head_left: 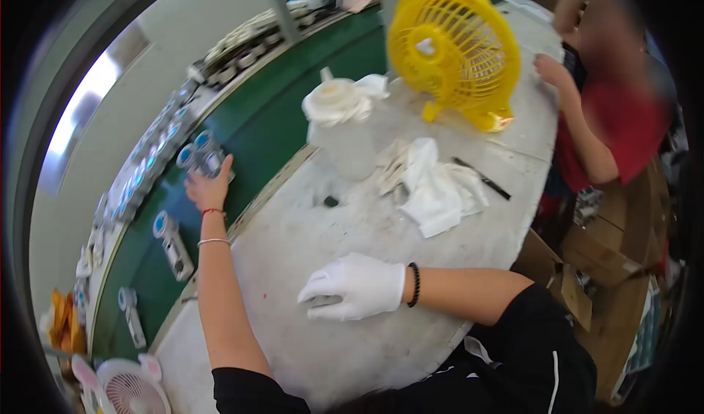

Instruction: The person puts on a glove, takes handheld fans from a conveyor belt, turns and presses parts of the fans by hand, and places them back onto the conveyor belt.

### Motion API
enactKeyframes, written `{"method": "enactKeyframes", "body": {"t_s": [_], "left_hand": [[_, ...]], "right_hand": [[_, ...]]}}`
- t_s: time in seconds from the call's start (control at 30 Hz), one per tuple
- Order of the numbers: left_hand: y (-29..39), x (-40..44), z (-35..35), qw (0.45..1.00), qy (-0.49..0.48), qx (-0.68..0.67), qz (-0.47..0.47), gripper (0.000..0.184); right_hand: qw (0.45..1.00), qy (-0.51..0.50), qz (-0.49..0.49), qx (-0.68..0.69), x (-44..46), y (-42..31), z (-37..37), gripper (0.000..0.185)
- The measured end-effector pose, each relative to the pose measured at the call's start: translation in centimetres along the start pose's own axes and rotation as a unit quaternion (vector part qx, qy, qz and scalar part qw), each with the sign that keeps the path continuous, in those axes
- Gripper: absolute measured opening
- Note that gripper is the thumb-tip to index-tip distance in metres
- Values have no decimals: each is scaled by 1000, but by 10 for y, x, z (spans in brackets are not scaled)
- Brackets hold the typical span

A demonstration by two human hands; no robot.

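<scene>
My left hand [208, 189], bare with a red string and a silver bangle at the wrist, reaches over the green conveyor belt [246, 110]. Its fingers close around a small cluster of grey-white handheld units [204, 155] with round blue ends; their exact kind is unclear. Two similar units, one nearer [173, 245] and one farther down [132, 316], lie on the belt below this hand. On the pale worktable [286, 348] rests my right hand [356, 286], in a white glove, with loosely bent fingers, a gap beside the thumb and nothing visible in it.
A yellow fan [455, 51] stands at the back, beside a covered translucent cup [345, 139]. White cloths [436, 187] and a black pen [482, 178] lie nearby. Several units line the belt's far side [158, 146]. A co-worker [616, 113] is at the right, near cardboard boxes [612, 231].
</scene>
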State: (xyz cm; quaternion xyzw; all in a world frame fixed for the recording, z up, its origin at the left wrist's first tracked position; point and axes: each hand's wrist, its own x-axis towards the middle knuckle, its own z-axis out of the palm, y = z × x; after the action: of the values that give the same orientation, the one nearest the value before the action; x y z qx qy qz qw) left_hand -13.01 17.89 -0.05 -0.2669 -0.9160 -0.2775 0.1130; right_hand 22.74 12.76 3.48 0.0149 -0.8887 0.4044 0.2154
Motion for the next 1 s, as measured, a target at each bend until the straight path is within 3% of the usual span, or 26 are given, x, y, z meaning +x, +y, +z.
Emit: {"method": "enactKeyframes", "body": {"t_s": [0.13,0.23,0.37,0.43,0.5,0.57,0.63,0.73,0.77,0.83,0.87,0.97,1.0], "left_hand": [[8,19,1,990,-85,40,-101,104],[-3,13,-31,990,-107,6,-89,102],[-19,-31,-77,948,-165,-271,-37,86],[-16,-82,-111,958,-173,-216,73,82],[-20,-137,-134,933,-196,-251,169,85],[-16,-194,-156,922,-196,-238,233,82],[-16,-246,-167,938,-136,-66,313,87],[-13,-277,-178,945,-133,-79,289,86],[-17,-275,-176,946,-187,-174,201,85],[-26,-263,-167,890,-285,-356,17,82],[-28,-258,-169,884,-323,-339,5,69],[-33,-249,-175,773,-477,-413,-63,64],[-31,-255,-180,745,-481,-454,-88,55]], "right_hand": [[995,5,87,40,5,3,-8,23],[991,27,107,71,7,9,-2,23],[984,128,98,71,8,12,1,34],[968,226,77,74,10,9,-1,44],[958,276,76,9,11,22,0,59],[951,286,112,38,12,37,5,63],[955,249,146,69,11,38,7,67],[972,160,159,56,7,23,1,71],[973,157,155,74,8,25,1,71],[971,150,151,105,7,31,3,72],[971,145,156,112,7,29,2,72],[976,157,145,29,6,25,2,68],[975,162,152,32,6,21,-1,66]]}}
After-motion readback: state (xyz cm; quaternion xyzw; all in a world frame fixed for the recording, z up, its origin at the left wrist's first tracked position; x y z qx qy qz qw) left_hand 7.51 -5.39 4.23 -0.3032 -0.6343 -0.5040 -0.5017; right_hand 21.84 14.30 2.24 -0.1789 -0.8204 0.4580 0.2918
